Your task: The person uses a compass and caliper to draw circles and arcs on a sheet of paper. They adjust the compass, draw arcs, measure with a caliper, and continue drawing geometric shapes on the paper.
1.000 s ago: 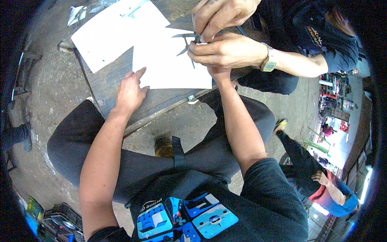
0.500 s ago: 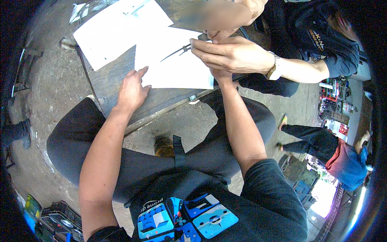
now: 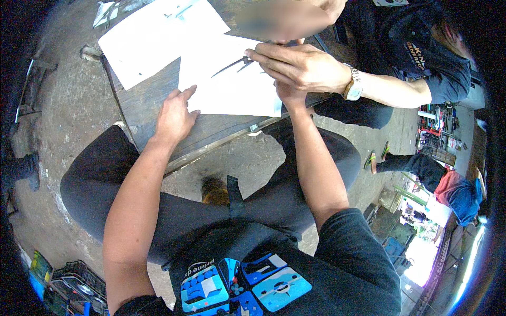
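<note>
- A dark, worn wooden bench (image 3: 132, 110), its grain showing bare along the left edge and near left corner.
- A white sheet (image 3: 153, 45) lies toward the far left, reaching the left edge.
- A second white sheet (image 3: 226, 95) meets it, one corner close to the near edge.

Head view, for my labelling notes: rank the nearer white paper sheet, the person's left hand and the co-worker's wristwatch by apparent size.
1. Nearer white paper sheet, partly covered
2. Person's left hand
3. Co-worker's metal-banded wristwatch
</note>
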Demonstrator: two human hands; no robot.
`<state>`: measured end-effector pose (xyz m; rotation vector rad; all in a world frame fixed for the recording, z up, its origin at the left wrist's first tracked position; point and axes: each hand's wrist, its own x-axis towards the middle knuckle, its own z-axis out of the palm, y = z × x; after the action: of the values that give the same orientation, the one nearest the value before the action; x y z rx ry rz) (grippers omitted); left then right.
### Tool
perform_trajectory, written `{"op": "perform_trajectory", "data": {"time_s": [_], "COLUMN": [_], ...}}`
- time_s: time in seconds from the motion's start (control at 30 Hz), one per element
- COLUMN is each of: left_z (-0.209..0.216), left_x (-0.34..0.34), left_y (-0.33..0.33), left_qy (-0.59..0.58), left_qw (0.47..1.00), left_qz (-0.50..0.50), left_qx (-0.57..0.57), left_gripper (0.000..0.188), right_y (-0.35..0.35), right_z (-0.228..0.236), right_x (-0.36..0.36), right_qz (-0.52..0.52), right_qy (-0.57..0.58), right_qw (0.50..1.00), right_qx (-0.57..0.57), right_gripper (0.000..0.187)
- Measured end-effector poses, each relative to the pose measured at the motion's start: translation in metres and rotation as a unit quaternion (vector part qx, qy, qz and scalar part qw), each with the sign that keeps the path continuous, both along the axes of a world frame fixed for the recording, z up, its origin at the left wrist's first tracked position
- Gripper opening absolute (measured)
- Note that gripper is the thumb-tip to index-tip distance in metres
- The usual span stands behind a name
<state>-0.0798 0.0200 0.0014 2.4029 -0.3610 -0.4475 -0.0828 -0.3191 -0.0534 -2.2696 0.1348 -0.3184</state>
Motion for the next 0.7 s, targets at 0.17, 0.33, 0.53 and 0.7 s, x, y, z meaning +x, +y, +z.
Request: {"op": "perform_trajectory", "data": {"time_s": [0.17,0.33,0.53,0.7], "left_z": [0.0,0.001,0.001,0.011], "left_x": [0.0,-0.001,-0.001,0.002], "left_y": [0.0,0.0,0.0,-0.002], "left_qy": [-0.003,0.012,0.013,0.042], "left_qw": [1.0,1.0,1.0,0.999], "left_qz": [-0.002,0.006,0.008,0.001], "left_qx": [0.003,-0.007,-0.007,0.008], "left_gripper": [0.067,0.067,0.067,0.065], "right_y": [-0.013,-0.01,-0.008,-0.009], "right_z": [0.0,-0.004,-0.004,-0.019], "right_x": [-0.002,0.004,0.001,0.009], "right_qz": [0.019,0.009,-0.001,-0.004], "right_qy": [0.003,-0.016,-0.035,-0.015], "right_qw": [0.99,0.998,0.996,1.0], "right_qx": [-0.141,-0.056,-0.082,0.027], "right_gripper": [0.044,0.047,0.051,0.048]}}
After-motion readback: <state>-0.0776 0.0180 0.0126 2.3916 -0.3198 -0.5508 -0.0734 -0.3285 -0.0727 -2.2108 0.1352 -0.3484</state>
